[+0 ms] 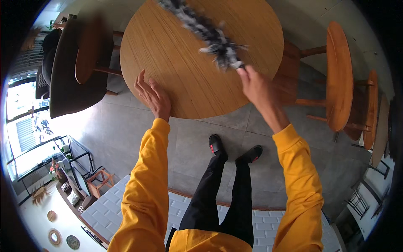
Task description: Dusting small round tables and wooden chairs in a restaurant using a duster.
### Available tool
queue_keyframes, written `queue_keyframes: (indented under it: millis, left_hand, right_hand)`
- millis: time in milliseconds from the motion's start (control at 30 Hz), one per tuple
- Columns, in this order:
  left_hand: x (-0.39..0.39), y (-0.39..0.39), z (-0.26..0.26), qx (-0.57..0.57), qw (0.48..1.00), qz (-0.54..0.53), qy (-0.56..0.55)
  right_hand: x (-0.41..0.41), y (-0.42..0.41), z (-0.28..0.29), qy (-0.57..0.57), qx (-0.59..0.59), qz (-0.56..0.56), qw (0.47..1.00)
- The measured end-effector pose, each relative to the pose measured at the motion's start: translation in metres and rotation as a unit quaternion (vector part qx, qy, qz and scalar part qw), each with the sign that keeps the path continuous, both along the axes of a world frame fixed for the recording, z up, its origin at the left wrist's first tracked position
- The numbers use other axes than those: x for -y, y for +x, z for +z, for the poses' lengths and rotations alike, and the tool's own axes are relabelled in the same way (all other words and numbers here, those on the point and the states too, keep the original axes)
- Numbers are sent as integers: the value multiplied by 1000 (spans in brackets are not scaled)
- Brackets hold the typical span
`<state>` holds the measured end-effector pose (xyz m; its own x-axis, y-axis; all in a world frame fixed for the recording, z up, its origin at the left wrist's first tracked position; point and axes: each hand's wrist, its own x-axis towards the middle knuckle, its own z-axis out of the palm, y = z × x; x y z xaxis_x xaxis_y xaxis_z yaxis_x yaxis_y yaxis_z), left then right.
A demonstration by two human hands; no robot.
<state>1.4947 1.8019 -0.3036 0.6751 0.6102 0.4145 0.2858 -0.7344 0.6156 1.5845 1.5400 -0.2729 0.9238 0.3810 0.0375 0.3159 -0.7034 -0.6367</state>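
In my right hand (258, 88) is the handle end of a feather duster (217, 41), its black, grey and white feathers slanting up and left across a round wooden table (176, 63). The feathers are blurred, and their far tip runs out at the top of the view. My left hand (153, 96) rests at the table's near left rim with its fingers spread and nothing held. Wood grain runs diagonally over the tabletop.
Wooden chairs (339, 75) stand to the right, close to the table. At the left are another wooden chair (86, 50) and a dark upholstered seat (78, 72). Grey tiles (189, 145) lie under my feet. Behind me is a counter faced with white tiles (107, 208).
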Motion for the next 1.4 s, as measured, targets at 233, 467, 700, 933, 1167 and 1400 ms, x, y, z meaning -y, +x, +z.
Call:
queue_keyframes:
  millis: [233,467,700,933,1167,1400]
  left_hand:
    - [-1,-5,9,32,998,28,35]
    - [2,-3,7,44,998,37,4]
    - [1,-4,12,46,997,53,-28]
    - [-6,-6,6,45,999,9,-2]
    - [4,-3,10,37,999,16,-5]
    - [-1,-6,7,25,999,17,11]
  right_hand:
    - [-7,-42,22,-64,-42,146,986]
    - [46,-102,6,4,-70,31,997]
    - [82,-117,23,-51,-89,33,994]
    - [90,-179,17,-35,-119,51,991]
    - [95,-187,11,-4,-179,-149,973]
    - [121,-231,10,-68,-158,-3,985]
